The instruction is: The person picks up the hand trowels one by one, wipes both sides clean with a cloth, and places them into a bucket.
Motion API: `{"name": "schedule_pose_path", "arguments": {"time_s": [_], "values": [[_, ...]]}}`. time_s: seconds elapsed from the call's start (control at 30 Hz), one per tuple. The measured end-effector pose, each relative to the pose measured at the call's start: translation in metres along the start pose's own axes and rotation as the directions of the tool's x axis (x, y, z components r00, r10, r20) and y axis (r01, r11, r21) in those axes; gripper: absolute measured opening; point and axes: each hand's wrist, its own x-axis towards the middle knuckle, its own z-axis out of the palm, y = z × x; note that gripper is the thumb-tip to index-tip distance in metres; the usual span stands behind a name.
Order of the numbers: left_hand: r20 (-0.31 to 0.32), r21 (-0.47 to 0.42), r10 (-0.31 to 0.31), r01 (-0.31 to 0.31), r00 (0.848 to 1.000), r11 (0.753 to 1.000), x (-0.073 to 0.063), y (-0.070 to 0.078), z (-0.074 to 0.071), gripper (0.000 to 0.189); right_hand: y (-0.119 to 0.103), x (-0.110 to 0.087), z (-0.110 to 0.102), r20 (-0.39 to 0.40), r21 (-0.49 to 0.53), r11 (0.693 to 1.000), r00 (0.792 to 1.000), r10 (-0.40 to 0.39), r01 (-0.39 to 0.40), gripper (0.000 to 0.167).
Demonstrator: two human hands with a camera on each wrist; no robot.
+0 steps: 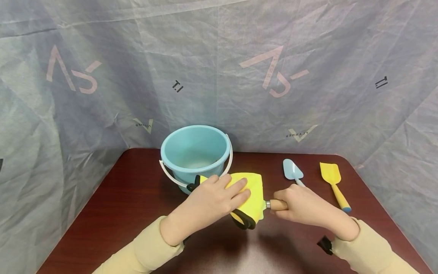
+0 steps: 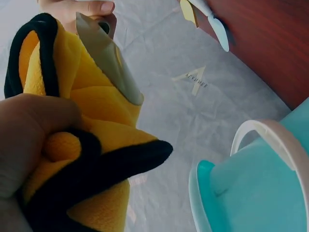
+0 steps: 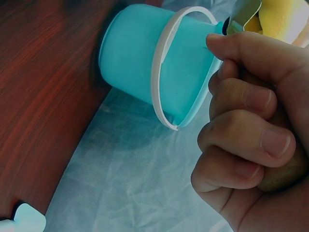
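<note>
My left hand [image 1: 212, 199] grips a yellow cloth [image 1: 253, 188] with black edging, folded around the blade of a hand trowel. The trowel's wooden handle [image 1: 278, 205] lies in my right hand [image 1: 302, 204], its fingers curled round it. In the left wrist view the blade [image 2: 110, 60] pokes out of the cloth, curved and grey-green; the cloth covers the rest of it. Both hands are held above the table, in front of a light blue bucket [image 3: 130, 48] with a white handle [image 3: 157, 77].
Behind my right hand, a light blue small shovel [image 1: 292, 170] lies on the dark red-brown table [image 1: 113, 213]. Farther right is a yellow shovel [image 1: 331, 175] with a blue handle end. A grey printed cloth backdrop [image 1: 205, 57] hangs behind and at both sides.
</note>
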Motion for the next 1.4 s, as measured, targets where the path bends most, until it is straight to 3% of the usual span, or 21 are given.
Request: {"name": "schedule_pose_path", "arguments": {"time_s": [0.13, 0.33, 0.53, 0.93, 1.2, 1.4], "values": [[0.001, 0.013, 0.025, -0.025, 1.0, 1.0, 0.001, 0.004, 0.004, 0.042, -0.001, 0.001, -0.001, 0.003, -0.007, 1.0, 1.0, 0.0, 0.0, 0.038], [0.052, 0.008, 0.036, -0.037, 0.998, 0.999, 0.003, 0.01, 0.004, 0.027, -0.001, 0.0, -0.003, 0.02, -0.027, 1.0, 1.0, 0.008, -0.007, 0.037], [0.074, -0.002, 0.035, -0.035, 0.997, 0.999, 0.001, 0.015, 0.006, 0.026, -0.001, -0.001, -0.005, 0.035, -0.043, 0.999, 0.999, 0.023, -0.022, 0.037], [0.112, -0.025, 0.018, -0.015, 0.994, 1.0, 0.001, 0.018, 0.004, 0.024, -0.002, -0.005, -0.005, 0.004, -0.076, 0.997, 1.0, 0.017, -0.017, 0.039], [0.2, -0.064, -0.009, 0.023, 0.98, 0.998, -0.004, 0.017, 0.001, 0.026, -0.003, -0.007, -0.005, -0.006, -0.063, 0.998, 1.0, 0.021, -0.021, 0.04], [0.192, -0.058, -0.011, 0.022, 0.981, 0.998, -0.008, 0.015, 0.001, 0.025, -0.001, -0.009, -0.005, -0.012, -0.076, 0.996, 0.999, 0.034, -0.035, 0.042]]}}
